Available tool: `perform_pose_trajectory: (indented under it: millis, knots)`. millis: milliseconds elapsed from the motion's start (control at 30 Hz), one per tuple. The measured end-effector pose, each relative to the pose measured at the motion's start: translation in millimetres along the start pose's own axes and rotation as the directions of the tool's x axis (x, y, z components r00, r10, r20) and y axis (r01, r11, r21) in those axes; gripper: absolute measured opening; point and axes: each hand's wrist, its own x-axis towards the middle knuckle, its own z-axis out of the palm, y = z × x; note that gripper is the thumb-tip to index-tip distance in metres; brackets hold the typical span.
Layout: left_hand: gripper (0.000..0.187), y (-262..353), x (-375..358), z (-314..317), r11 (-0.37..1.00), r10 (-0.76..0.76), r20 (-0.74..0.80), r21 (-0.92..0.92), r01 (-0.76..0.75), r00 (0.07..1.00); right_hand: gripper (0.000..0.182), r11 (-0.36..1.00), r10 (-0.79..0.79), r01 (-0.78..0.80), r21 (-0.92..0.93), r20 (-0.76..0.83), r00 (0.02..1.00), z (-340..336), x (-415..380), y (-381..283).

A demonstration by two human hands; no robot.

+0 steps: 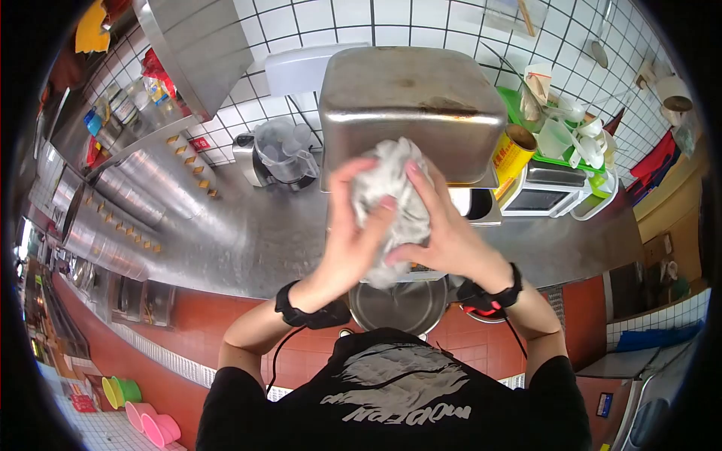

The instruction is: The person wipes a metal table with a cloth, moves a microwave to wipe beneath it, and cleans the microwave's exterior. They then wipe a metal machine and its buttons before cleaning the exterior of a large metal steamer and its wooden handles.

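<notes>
Both hands clamped together on a crumpled grey cloth (392,203), wringing-style grip: left hand (353,240) wraps it from the left, right hand (444,233) from the right, fingers overlapping the wad. Cloth held in the air above a round steel bowl (398,307), in front of a large upturned steel pan (410,105). Steel table (248,233) beneath. Blender jug (284,154) left of pan; yellow tin (513,154) and small oven (545,197) to its right.

Grey-white crumpled cloth (391,203), silver steel tub (410,105), yellow tin (511,154), green tray (515,105), white tiles w/ dark grout (421,22)
</notes>
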Motion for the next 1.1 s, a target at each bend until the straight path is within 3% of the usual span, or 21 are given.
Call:
perform_pose_trajectory:
  millis: [33,67,100,133,167,200,233,300,367,400,433,533,567,633,733,833,867,933,1033,1100]
  knots:
    - [0.044,-1,1,9,0.995,-0.037,0.077,-0.094,0.044,0.996,0.099,1.000,0.011,-0.011,-0.016,-0.027,1.000,8,-9,8]
    - [0.043,1,8,6,0.991,-0.094,0.212,-0.074,0.111,0.973,0.085,0.999,0.041,-0.041,-0.001,-0.135,0.990,13,-15,21]
    - [0.043,5,22,-1,0.984,-0.147,0.341,-0.042,0.171,0.928,0.085,0.999,0.042,-0.043,-0.005,-0.143,0.989,5,-14,22]
    - [0.032,13,38,-9,0.986,-0.024,0.337,0.164,-0.033,0.941,0.078,0.985,0.017,-0.056,-0.164,-0.230,0.973,-7,-12,23]
    - [0.022,12,53,-18,0.890,0.124,0.259,0.397,-0.223,0.958,0.070,0.945,-0.018,-0.086,-0.317,-0.310,0.951,-18,-9,26]
    - [0.020,13,74,-26,0.682,0.408,0.211,0.577,-0.450,0.888,0.066,0.913,-0.104,-0.061,-0.403,-0.374,0.921,-28,-2,34]
    - [0.021,13,90,-30,0.611,0.469,0.159,0.652,-0.449,0.869,0.063,0.871,-0.193,-0.046,-0.489,-0.427,0.883,-37,6,43]
    - [0.026,15,121,-29,0.670,0.390,0.179,0.618,-0.412,0.903,0.058,0.827,-0.261,-0.018,-0.562,-0.414,0.872,-44,22,39]
    - [0.031,-8,152,-27,0.559,0.414,0.334,0.641,-0.526,0.847,0.057,0.550,-0.401,0.181,-0.815,-0.068,0.914,-33,28,50]
    - [0.031,-24,160,-27,0.558,0.421,0.339,0.635,-0.535,0.841,0.055,0.514,-0.377,0.251,-0.820,0.047,0.925,-22,24,51]
    - [0.033,-42,169,-27,0.584,0.346,0.391,0.621,-0.522,0.853,0.053,0.479,-0.345,0.318,-0.818,0.158,0.925,-12,17,53]
    - [0.036,-50,177,-25,0.629,0.195,0.499,0.597,-0.498,0.844,0.050,0.571,-0.270,0.417,-0.707,0.318,0.909,-6,-6,61]
    - [0.037,-50,175,-25,0.645,0.110,0.539,0.601,-0.472,0.835,0.050,0.570,-0.259,0.398,-0.719,0.303,0.917,-12,-14,63]
    - [0.037,-42,170,-23,0.671,0.093,0.553,0.580,-0.463,0.828,0.034,0.658,-0.185,0.332,-0.675,0.282,0.941,-31,-35,68]
    - [0.036,-31,165,-20,0.677,0.023,0.451,0.650,-0.346,0.892,0.048,0.767,-0.122,0.117,-0.631,0.035,0.992,-68,-62,90]
    - [0.035,-27,166,-18,0.676,0.027,0.476,0.639,-0.367,0.879,0.050,0.788,0.043,-0.200,-0.582,-0.273,0.961,-98,-78,106]
    - [0.035,-26,166,-18,0.671,0.024,0.488,0.639,-0.376,0.872,0.050,0.790,0.048,-0.211,-0.576,-0.286,0.957,-104,-78,112]
    - [0.035,-27,167,-16,0.688,0.015,0.478,0.632,-0.357,0.878,0.051,0.860,0.289,-0.454,-0.235,-0.508,0.811,-118,-79,123]
    - [0.035,-26,170,-14,0.670,-0.012,0.504,0.645,-0.368,0.863,0.058,0.927,0.232,-0.367,-0.081,-0.643,0.730,-124,-61,112]
    - [0.035,-24,177,-11,0.679,-0.002,0.565,0.607,-0.414,0.825,0.062,0.960,0.123,-0.249,-0.127,-0.608,0.784,-123,-48,109]
